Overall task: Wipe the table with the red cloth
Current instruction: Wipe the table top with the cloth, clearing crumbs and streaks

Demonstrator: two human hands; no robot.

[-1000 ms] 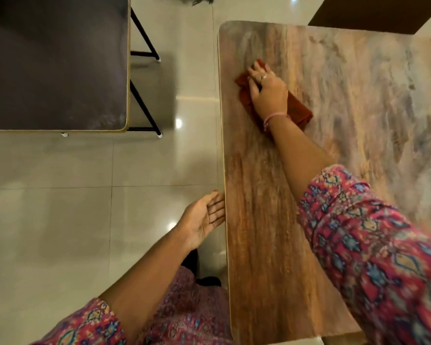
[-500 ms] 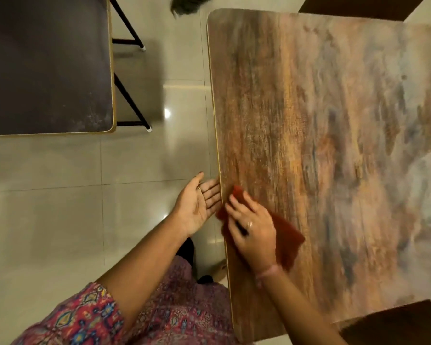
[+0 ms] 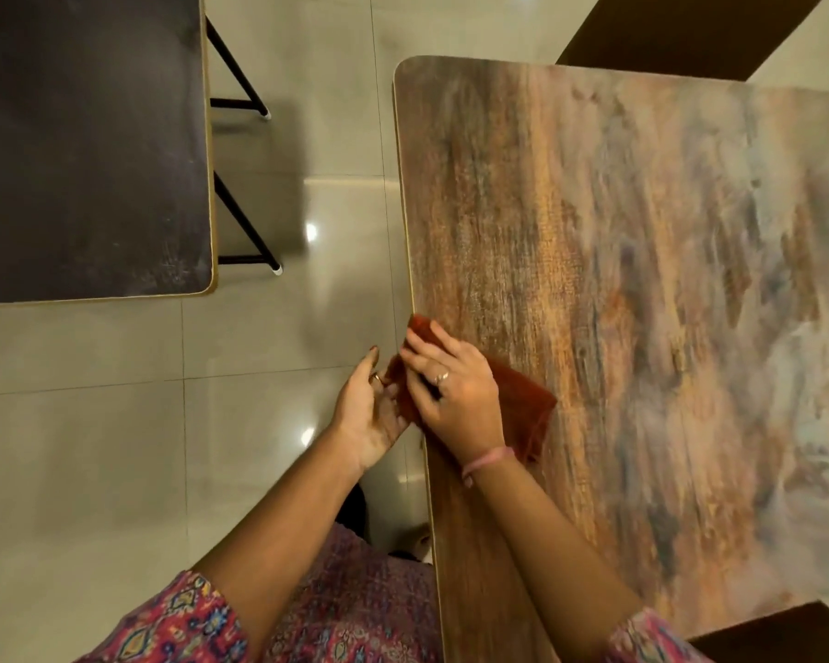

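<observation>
Red cloth (image 3: pixel 522 399) at table's (image 3: pixel 618 232) left edge, centre of frame, right hand (image 3: pixel 451 394) pressing it flat-fingered, left hand (image 3: pixel 369 413) cupped open, palm up, beneath overhanging cloth.

Right hand (image 3: pixel 455 399) palm down, fingers spread and pointing toward the left, a ring on one finger, a pink band at the wrist. Left hand (image 3: pixel 372 413) just beside it, palm turned up and cupped, fingers loosely extended, nearly touching the right fingertips. Both forearms bare, reaching forward from patterned sleeves (image 3: pixel 183 619).
</observation>
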